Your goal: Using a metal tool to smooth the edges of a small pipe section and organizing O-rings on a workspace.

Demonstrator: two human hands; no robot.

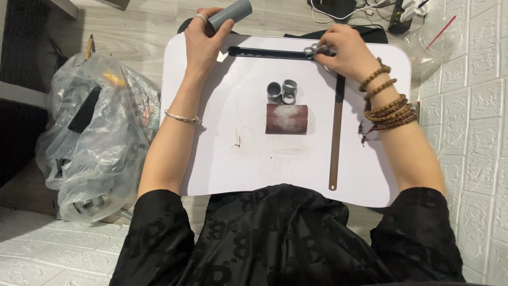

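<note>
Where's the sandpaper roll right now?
The sandpaper roll lies mid-tray in the head view, just below the grey pipe rings, left of the saw blade.

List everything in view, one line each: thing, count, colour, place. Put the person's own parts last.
tray table: one, white, across the lap
grey pipe: one, grey, far left corner, in the left hand
rings: three or so, grey, clustered mid-table
sandpaper roll: one, reddish brown, just below the rings
saw blade: one, dark, lying lengthwise on the right
slotted bar: one, black, along the far edge
plastic bag: one, clear, floor on the left
bead bracelets: several, brown, right wrist
left hand: grips the pipe
right hand: pinches a small metal part at the bar's end
</note>
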